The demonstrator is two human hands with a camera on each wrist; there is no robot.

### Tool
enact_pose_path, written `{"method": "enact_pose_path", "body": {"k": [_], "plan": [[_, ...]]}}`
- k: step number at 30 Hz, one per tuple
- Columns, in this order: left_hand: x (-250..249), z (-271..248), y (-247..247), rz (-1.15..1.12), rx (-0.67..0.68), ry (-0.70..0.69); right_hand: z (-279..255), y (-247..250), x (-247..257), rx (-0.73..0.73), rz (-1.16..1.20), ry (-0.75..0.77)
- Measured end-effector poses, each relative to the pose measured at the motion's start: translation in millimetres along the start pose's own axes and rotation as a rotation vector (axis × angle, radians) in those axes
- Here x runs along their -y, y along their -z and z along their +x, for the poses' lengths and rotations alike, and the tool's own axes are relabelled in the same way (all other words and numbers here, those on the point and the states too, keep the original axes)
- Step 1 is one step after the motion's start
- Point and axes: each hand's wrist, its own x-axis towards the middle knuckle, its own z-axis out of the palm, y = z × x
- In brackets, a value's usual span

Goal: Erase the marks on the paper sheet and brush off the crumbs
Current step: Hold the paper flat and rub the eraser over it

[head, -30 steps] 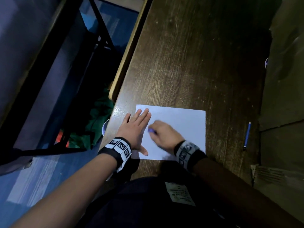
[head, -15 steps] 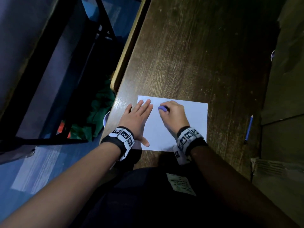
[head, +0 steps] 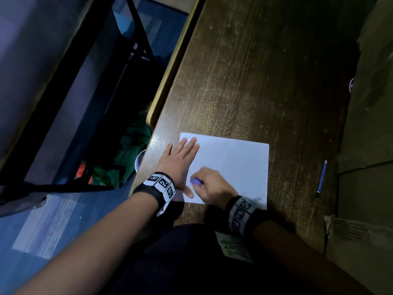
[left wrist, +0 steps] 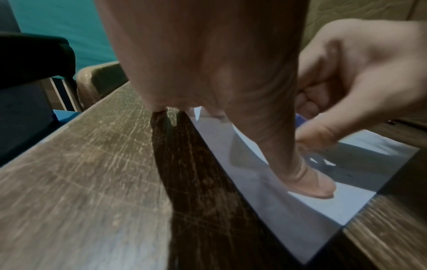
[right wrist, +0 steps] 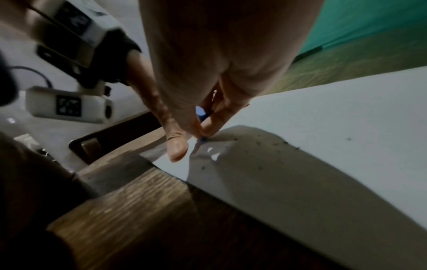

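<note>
Right grip (head: 209, 184) pinching blue eraser (head: 196, 181) on unmarked paper sheet (head: 234, 162); left grip (head: 178, 165) spread flat.

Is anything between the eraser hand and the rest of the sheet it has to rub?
Nothing visible. The right hand grips the blue eraser on the paper sheet. The left hand lies flat on its left edge; the sheet beyond is bare except crumbs.

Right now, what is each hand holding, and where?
Right hand pinches a small blue eraser by its upper part. Left hand holds nothing, pressing flat on the paper sheet.
</note>
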Motion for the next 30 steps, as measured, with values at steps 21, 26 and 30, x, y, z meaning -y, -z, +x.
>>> {"method": "enact_pose_path", "body": {"k": [21,26,30], "plan": [[-1,0,3,0.002,0.023,-0.007,3,-6,-4,-0.232,0.075,-0.06],[0,-1,5,0.001,0.028,-0.018,21,22,-16,-0.196,0.009,-0.059],[-1,-2,4,-0.001,0.035,-0.019,28,21,-21,-0.509,0.068,-0.201]]}}
